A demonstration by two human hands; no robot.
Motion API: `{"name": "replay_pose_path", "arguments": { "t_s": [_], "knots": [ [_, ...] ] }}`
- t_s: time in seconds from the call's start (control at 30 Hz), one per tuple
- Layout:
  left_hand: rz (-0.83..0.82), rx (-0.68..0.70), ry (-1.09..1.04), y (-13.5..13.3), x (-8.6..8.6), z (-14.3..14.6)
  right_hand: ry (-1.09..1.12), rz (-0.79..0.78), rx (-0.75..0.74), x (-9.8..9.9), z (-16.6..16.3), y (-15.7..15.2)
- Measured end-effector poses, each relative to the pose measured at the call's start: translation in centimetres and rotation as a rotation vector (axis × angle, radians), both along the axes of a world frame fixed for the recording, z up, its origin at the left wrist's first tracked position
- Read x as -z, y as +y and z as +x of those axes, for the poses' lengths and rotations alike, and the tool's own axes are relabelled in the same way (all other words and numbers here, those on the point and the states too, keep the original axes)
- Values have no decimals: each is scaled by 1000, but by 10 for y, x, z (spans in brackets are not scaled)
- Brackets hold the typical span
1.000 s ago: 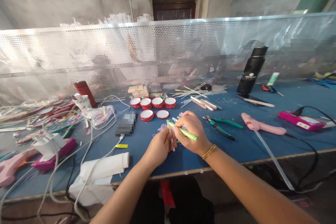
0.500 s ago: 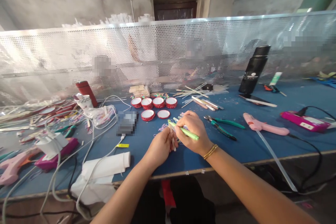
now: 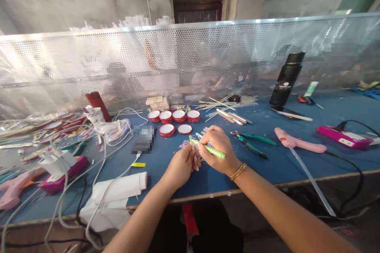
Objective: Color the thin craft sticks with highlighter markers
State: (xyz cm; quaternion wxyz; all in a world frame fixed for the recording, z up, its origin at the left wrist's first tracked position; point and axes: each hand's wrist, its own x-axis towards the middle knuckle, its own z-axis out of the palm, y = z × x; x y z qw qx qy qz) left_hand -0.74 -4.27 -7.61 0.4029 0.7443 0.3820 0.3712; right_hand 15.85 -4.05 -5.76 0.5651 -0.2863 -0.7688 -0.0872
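My right hand (image 3: 220,142) is closed around a light green marker pen (image 3: 219,153), held like a pencil with its tip end pointing left toward my left hand. Pinched in the fingers of my left hand (image 3: 181,164) is a thin whitish stick (image 3: 196,163), slanting down toward me. The two hands almost touch above the front part of the table. Thin pale purple bands (image 3: 184,143) lie loose beneath and behind them, partly covered by my fingers. Several more pale rods lie just behind my right hand, mostly hidden.
Behind my hands stand red-rimmed round tins or lids (image 3: 166,129), several stacked. Glue sticks (image 3: 231,116), green-handled pliers (image 3: 252,144) and a pink glue gun (image 3: 299,141) lie to the right, near a black bottle (image 3: 286,81). Leftward are cables, a phone-like device and a white roll (image 3: 120,186).
Almost nothing differs. Both hands keep the same hold and place, with the pen and stick in nearly the same pose.
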Motion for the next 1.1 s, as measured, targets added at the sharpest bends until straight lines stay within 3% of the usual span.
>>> {"name": "replay_pose_path", "arguments": {
  "t_s": [1.1],
  "knots": [
    [-27,2,-6,0,-1,0,10,-6,-12,-1,0,0]
  ]
}}
